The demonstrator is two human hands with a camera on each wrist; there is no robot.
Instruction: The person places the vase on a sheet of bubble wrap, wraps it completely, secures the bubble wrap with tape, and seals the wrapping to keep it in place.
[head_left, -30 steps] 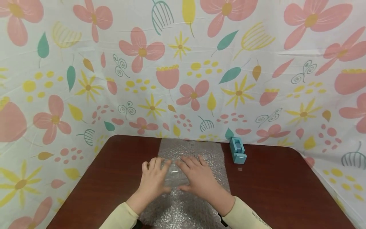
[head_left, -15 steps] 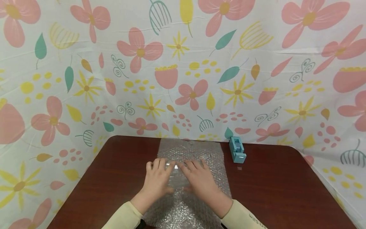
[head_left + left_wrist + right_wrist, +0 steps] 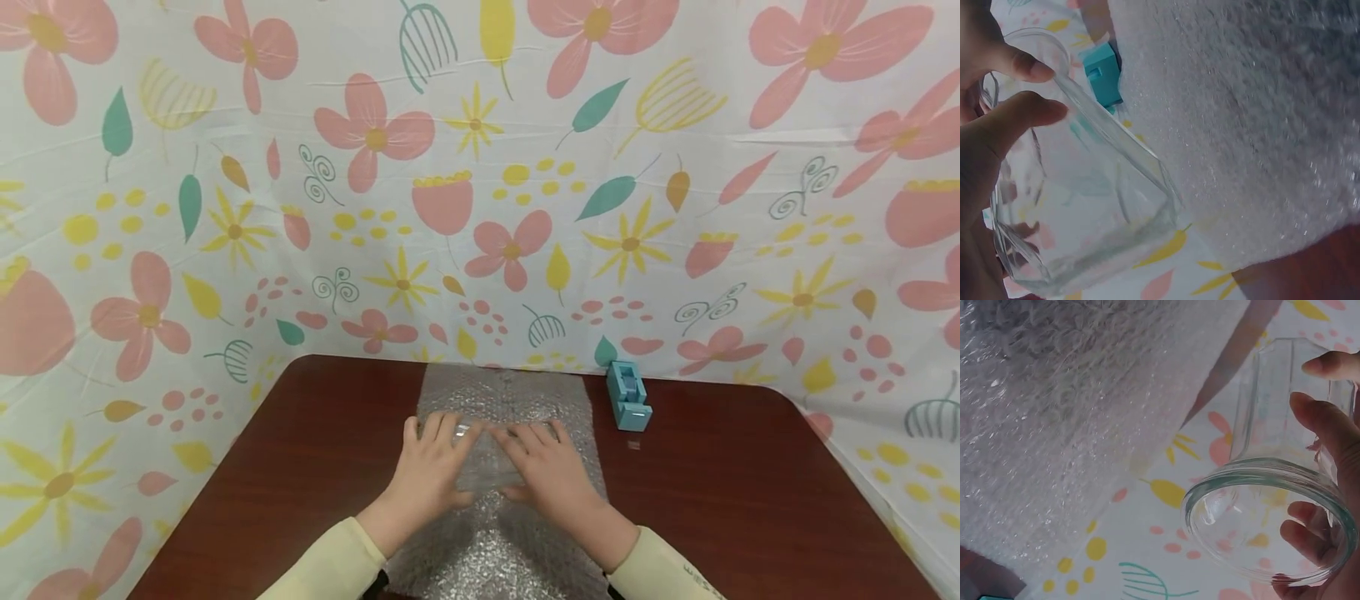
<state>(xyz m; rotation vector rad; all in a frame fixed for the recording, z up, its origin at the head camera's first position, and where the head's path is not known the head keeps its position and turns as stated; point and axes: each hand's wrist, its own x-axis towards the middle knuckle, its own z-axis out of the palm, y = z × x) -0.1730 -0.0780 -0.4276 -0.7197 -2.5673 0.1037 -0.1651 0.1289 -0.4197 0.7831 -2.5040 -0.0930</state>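
Observation:
A clear glass jar lies between my two hands, over the bubble wrap. It has flat-faceted sides, a round, thick-rimmed mouth and a heavy base. My left hand grips it from the left; the left wrist view shows thumb and fingers on either side of the glass. From the right, my right hand holds it as well, with some fingertips visible through the clear mouth in the right wrist view. The index fingertips of both hands nearly meet in the head view.
A long strip of bubble wrap runs down the dark wooden table beneath the hands. Toward the back right stands a blue tape dispenser, with a small shiny patch before it. A flower-printed cloth hangs behind.
Both hands have shifted slightly to the right, the left one more in the last half second, with the jar still between them. The bubble wrap and tape dispenser stay put.

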